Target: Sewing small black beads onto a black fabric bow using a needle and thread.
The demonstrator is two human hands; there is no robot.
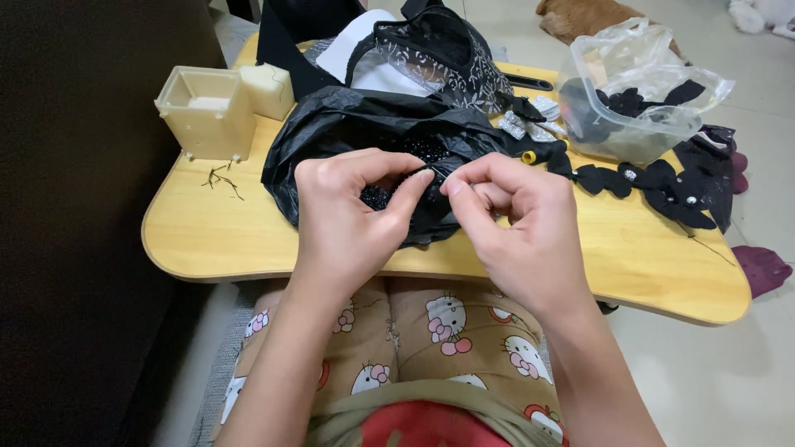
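Left hand (348,217): pinched on small black beaded piece (383,197), centre.
Right hand (517,228): fingertips pinched, contents too small to tell.
Black plastic bag (348,132): crinkled, glossy, 12 o'clock of hands.
Desk (199,223): smooth rounded wood.
Cream box (207,112): square, 10 o'clock.

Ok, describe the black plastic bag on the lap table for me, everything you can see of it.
The black plastic bag is thin, glossy and crumpled, lying open on the yellow table. Small dark beads show in its opening. Black lace fabric rests against its far side. The left hand and right hand pinch together just over its near edge.
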